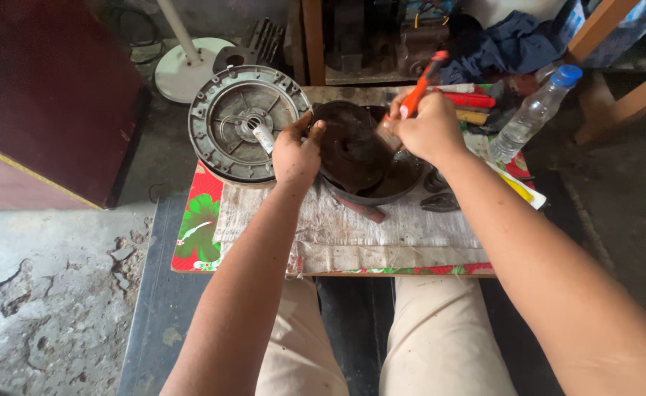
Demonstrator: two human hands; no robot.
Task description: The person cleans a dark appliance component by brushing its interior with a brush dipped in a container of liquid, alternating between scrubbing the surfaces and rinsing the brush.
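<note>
My left hand [296,152] grips the left edge of a dark, greasy round motor part [348,147] and holds it tilted above a dark bowl-shaped housing [392,189]. My right hand [427,130] is closed on a paintbrush with an orange handle [419,88]; its bristles touch the right side of the dark part. Both sit on a small table covered with a dirty white cloth [352,235] over a red floral sheet [200,224].
A grey round metal motor cover with a shaft [241,121] lies at the table's left end. A clear plastic bottle with a blue cap [532,114], pliers [440,202] and red-handled tools [469,99] lie at the right. A white fan base [187,70] stands behind; a dark red cabinet [44,95] is left.
</note>
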